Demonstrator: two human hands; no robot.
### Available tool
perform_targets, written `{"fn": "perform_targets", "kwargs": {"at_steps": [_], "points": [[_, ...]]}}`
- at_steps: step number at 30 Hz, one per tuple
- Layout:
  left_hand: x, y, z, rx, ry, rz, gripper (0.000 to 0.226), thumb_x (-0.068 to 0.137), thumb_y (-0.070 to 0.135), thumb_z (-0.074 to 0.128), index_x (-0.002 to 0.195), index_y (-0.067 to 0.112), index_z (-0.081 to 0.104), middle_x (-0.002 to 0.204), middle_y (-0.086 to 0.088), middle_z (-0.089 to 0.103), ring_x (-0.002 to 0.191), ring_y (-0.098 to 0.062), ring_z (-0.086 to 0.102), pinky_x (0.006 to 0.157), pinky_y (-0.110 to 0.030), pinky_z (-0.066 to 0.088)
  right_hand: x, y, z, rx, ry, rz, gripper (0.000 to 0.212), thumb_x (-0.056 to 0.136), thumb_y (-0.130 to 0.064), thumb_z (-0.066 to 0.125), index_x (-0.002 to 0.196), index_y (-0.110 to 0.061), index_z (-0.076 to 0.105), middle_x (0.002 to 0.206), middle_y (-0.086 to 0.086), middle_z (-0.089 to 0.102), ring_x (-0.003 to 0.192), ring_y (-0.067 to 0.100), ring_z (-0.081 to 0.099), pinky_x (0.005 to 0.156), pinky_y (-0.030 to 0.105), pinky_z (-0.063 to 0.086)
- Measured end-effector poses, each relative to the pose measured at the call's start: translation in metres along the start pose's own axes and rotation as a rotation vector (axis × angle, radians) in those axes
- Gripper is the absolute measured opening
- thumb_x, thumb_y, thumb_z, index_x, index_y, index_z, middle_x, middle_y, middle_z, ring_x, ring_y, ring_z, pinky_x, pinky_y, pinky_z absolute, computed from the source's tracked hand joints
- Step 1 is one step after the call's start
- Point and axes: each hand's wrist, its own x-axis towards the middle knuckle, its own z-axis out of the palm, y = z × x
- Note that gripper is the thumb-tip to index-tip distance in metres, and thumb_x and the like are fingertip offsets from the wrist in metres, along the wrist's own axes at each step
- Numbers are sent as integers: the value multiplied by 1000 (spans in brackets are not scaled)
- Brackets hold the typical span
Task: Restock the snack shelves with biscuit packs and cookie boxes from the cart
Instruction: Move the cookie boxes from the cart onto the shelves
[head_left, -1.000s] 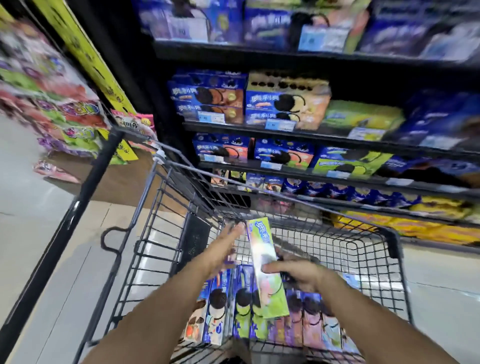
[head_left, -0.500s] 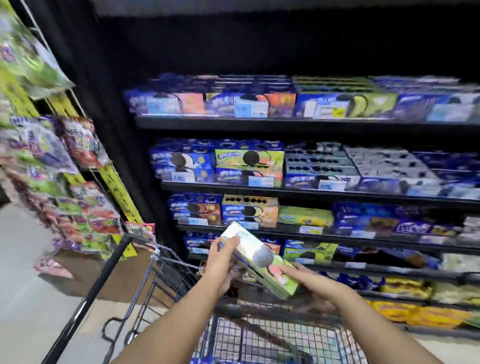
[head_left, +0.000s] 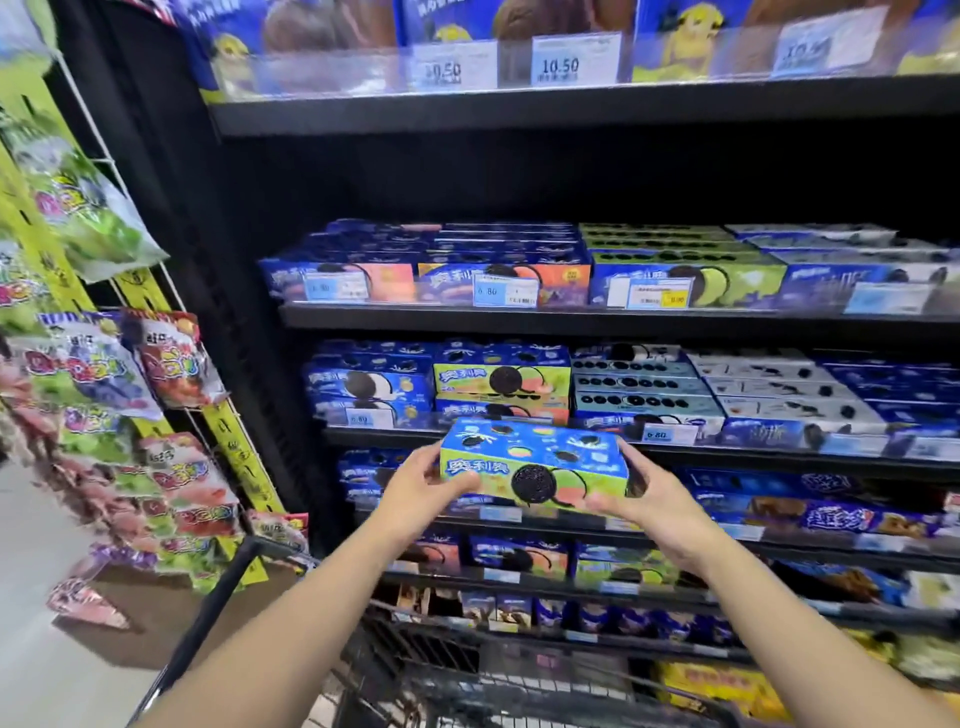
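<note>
I hold a green-and-blue cookie box (head_left: 530, 465) level in front of the shelves, long side across, its front face with a black sandwich cookie toward me. My left hand (head_left: 421, 488) grips its left end and my right hand (head_left: 641, 493) grips its right end. The box hangs just below and in front of a stack of matching green-fronted boxes (head_left: 501, 379) on the middle shelf (head_left: 727, 449). The black wire cart (head_left: 467, 670) stands below my forearms; its contents are hidden at this angle.
Dark shelves filled with blue, orange and green cookie boxes span the view, with price tags (head_left: 504, 293) along the edges. A yellow hanging rack of candy bags (head_left: 104, 364) stands at the left. Pale floor (head_left: 47, 670) shows at lower left.
The box came up out of the cart, turned from upright to level, and rose toward the middle shelf. My view lifted from the cart to the shelves.
</note>
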Motion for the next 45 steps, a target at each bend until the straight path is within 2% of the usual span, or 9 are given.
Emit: {"fn": "perform_targets", "kwargs": {"at_steps": [7,9,14,17,22,26,32,36,45], "points": [[43,20,-14,194,43,111,53,86,38,76,133,42,50,110,22,67,96,12,62,85,-28,55,56,-50,-11,-337,-12,-83,122,60,-52,90,158,-37,19,138,-19,55,124,4,55,110,32,42],[53,27,-11,227,61,117,57,88,40,74,135,47,43,110,21,66,84,14,62,69,-19,51,70,-58,-14,-434,10,-75,117,65,-52,88,158,-30,21,138,-19,51,122,6,54,104,28,42],[76,39,-3,296,95,93,73,90,44,71,152,23,38,114,19,63,92,2,57,69,-15,43,92,-65,-23,-517,19,-91,82,64,-56,85,135,-25,56,109,-26,66,85,-16,62,67,6,42],[86,45,2,336,127,74,75,91,42,70,152,14,37,134,4,59,107,-10,54,82,-21,39,103,-67,-27,-533,16,-104,78,69,-54,84,136,-26,54,102,-16,73,78,-5,66,68,9,46],[100,54,6,350,158,56,27,92,37,68,107,19,55,108,6,66,82,-6,57,64,-25,39,124,-62,-33,-602,42,-28,101,72,-64,77,155,-32,28,45,-6,50,43,10,31,43,18,21],[111,63,8,427,225,19,23,95,32,64,94,14,50,96,-5,62,83,-20,57,66,-33,41,139,-66,-27,-620,70,-7,105,68,-72,74,151,-52,14,63,-7,56,34,2,38,36,12,25],[113,65,18,615,325,166,10,99,8,51,106,3,56,112,-17,54,95,-28,54,75,-35,42,160,-61,-13,-670,49,-29,105,71,-62,78,156,-42,21,106,-2,68,57,-3,43,47,12,36],[99,37,22,849,381,553,28,95,6,58,123,8,58,126,-15,50,114,-34,44,97,-42,44,161,-51,-6,-645,142,-91,93,75,-57,79,152,-33,34,140,1,58,123,24,58,101,36,47],[96,9,30,814,268,483,35,100,20,56,131,6,55,123,-7,53,116,-24,49,103,-38,44,157,-43,16,-851,209,-120,68,87,-68,56,142,-29,46,138,4,56,126,31,48,106,42,40]]}}
